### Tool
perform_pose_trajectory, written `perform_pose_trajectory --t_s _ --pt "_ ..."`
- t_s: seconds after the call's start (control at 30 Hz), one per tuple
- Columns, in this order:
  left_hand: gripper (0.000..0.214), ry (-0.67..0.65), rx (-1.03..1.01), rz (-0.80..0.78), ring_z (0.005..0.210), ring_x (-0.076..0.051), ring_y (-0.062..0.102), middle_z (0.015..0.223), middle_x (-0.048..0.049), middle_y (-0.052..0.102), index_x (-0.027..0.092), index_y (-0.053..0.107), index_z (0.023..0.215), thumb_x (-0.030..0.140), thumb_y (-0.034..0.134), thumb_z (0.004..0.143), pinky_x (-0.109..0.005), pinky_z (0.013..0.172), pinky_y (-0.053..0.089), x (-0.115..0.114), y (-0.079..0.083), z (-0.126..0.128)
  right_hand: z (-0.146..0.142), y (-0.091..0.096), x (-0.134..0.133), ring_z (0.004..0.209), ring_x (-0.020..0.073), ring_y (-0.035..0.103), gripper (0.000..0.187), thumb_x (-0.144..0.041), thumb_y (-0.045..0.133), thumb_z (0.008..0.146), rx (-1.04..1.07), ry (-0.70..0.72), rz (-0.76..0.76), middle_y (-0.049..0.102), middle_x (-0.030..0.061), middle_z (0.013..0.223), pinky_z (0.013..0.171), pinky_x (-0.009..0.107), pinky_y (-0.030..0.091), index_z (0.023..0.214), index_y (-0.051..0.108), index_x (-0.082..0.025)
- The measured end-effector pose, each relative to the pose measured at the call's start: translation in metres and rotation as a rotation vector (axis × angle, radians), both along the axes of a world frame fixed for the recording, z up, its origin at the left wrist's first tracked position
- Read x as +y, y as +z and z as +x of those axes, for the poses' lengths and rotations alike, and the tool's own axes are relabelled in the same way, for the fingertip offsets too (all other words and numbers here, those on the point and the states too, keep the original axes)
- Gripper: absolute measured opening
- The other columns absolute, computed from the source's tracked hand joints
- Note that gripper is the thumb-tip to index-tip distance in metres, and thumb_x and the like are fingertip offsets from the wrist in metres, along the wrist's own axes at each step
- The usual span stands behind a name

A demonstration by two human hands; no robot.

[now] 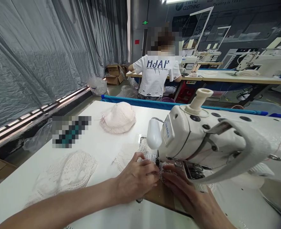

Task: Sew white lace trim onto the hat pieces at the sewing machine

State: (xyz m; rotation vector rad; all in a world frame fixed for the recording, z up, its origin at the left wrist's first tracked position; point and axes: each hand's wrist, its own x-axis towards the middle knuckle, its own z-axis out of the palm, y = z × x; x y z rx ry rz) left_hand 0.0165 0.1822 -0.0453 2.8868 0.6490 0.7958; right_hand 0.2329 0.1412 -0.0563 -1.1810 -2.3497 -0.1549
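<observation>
The lace (146,152) lies under the head of the sewing machine (178,136), well in from the left edge of the tabletop (104,148). The left hand (139,175) is curled, with its fingertips gripping the lace just beside the presser foot (157,161). The right hand (185,190) lies with long, rather flat fingers on the other side; its fingertips are partly hidden, so I cannot tell if they pinch or only press.

The first danger, I judge, is for the fingers: both hands are very near the foot, and a small slip could bring one under the needle. The second is the lace itself — it is thin and full of holes, so the foot could catch it, or uneven pulling by the two hands could pucker it. Its loose part spreads left of the hand and could fold underneath.

The left forearm crosses over the other lace piece (67,168), toward the near left corner — a wide movement of this arm could drag it. The pink piece (119,117), near the far edge, is apart from the hands and seems safe.
</observation>
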Motion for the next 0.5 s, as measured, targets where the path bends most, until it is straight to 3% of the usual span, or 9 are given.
perform_pose_trajectory --t_s 0.5 --pt "0.014 -0.007 0.010 0.026 0.088 -0.011 0.058 0.099 -0.0012 0.065 0.017 0.060 0.085 0.018 0.048 0.091 -0.035 0.090 0.029 -0.0001 0.0015 -0.0014 -0.0041 -0.0017 0.0001 0.080 0.0233 0.068 0.034 -0.032 0.036 0.096 0.060 -0.028 -0.035 0.071 0.0084 0.096 0.065 0.035 0.056 0.095 0.069 -0.025"
